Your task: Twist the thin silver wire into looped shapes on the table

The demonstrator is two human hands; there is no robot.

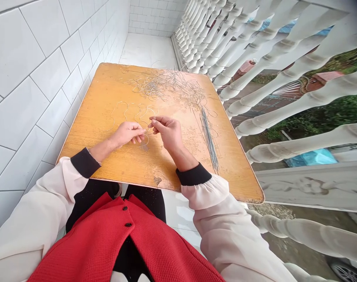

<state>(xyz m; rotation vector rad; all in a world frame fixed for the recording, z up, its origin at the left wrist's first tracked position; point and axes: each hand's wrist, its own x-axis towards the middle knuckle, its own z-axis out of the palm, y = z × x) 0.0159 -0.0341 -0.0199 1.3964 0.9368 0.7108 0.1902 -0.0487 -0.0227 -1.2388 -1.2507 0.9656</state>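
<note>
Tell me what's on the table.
The table holds a wire tangle, a bundle of thin straight rods and loose strands; the left hand and right hand hide what's beneath.

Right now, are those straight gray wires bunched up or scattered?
Mostly bunched: the straight gray wires lie close together on the table.

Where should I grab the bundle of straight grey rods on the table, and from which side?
Take the bundle around its middle, probably from above with the right hand, gripping across its width. It's long, narrow and lies flat on that hand's side, while the wire tangle reaches its far end.
</note>
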